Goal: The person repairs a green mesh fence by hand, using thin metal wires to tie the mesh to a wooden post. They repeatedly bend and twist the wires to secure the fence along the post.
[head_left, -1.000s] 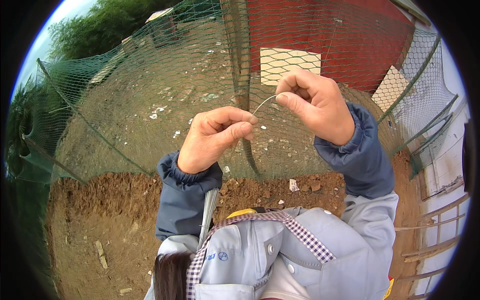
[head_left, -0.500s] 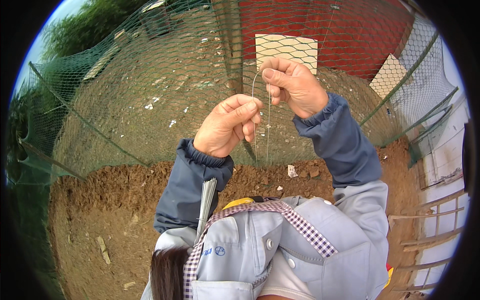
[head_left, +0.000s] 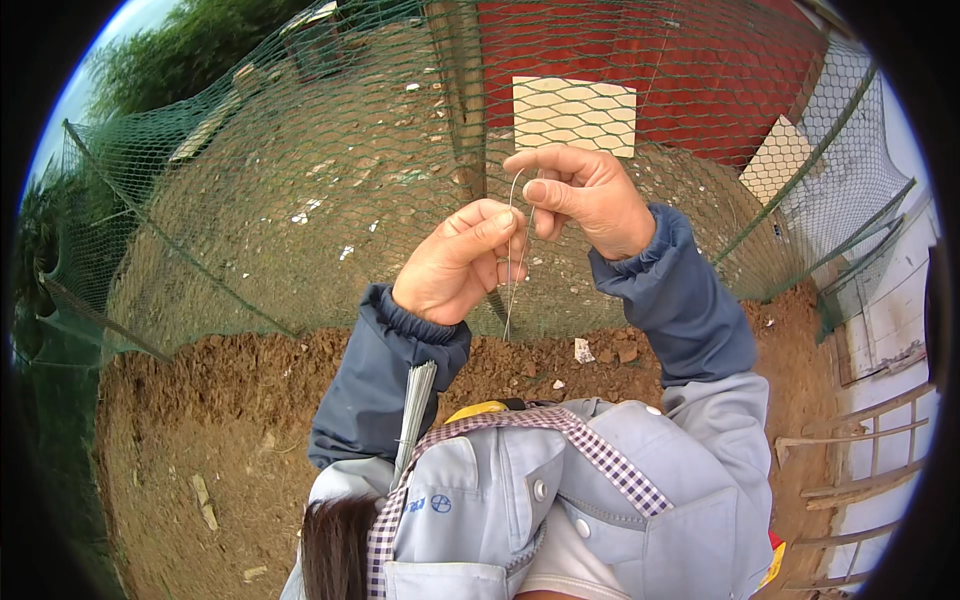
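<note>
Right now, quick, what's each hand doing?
Left hand: closed, holding a thin bent wire.
Right hand: curled at the wire's bend; whether it grips can't be told.

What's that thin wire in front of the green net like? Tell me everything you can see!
The wire is very thin and pale grey, and it looks like metal. It is bent over at the top, with two strands hanging down and coming close together at the bottom. The left hand pinches it between thumb and finger. The right hand is up at the bend, but its exact grip is hard to see. The green net is behind it.
</note>
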Action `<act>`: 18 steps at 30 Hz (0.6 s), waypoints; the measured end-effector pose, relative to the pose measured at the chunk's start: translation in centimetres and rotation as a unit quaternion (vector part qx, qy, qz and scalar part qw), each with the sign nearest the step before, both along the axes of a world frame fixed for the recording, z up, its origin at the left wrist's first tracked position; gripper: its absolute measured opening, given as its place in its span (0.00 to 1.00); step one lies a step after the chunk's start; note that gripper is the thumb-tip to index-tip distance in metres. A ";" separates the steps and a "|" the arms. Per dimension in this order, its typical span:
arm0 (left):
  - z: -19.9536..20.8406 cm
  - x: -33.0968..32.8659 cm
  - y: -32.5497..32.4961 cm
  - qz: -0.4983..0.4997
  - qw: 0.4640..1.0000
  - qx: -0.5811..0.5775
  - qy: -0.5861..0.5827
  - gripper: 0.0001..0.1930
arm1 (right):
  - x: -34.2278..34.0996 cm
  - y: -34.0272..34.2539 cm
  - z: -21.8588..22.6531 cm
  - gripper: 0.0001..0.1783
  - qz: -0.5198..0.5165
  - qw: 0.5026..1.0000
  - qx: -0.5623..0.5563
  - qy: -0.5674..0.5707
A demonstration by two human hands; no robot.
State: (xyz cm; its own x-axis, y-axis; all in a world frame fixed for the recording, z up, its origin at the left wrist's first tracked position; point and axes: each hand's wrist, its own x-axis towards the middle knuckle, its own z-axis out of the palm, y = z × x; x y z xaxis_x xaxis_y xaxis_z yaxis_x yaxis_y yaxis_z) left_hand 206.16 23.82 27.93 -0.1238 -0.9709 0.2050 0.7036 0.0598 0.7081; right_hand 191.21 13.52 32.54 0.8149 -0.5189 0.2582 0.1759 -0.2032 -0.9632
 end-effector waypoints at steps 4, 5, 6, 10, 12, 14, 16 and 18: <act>0.1 -0.2 0.6 -0.005 0.998 0.067 0.009 0.07 | -0.2 0.0 -0.1 0.18 -0.004 1.000 -0.007 -0.011; 0.2 0.0 0.6 -0.028 0.999 0.046 0.006 0.07 | -0.2 -0.1 -0.1 0.19 0.027 0.999 0.023 -0.020; 0.3 0.2 0.6 -0.051 0.998 0.026 0.004 0.06 | -0.3 -0.3 -0.1 0.20 0.054 0.997 0.054 -0.029; 0.4 0.7 0.6 -0.101 0.994 0.047 -0.001 0.06 | -0.2 -1.0 -0.5 0.26 0.277 0.922 0.224 -0.148; 0.4 0.6 0.7 -0.047 0.998 0.045 -0.017 0.06 | -0.1 -1.1 -0.7 0.26 0.251 0.936 0.209 -0.133; 0.4 0.5 0.9 0.029 0.996 0.035 -0.071 0.06 | -0.1 -1.0 -0.9 0.25 0.219 0.953 0.168 -0.122; 0.6 0.3 1.1 0.084 0.989 0.019 -0.124 0.06 | -0.1 -0.7 -0.9 0.25 0.164 0.972 0.139 -0.091; 0.8 0.3 1.4 0.113 0.983 0.002 -0.144 0.05 | -0.1 -0.5 -0.8 0.23 0.139 0.981 0.119 -0.071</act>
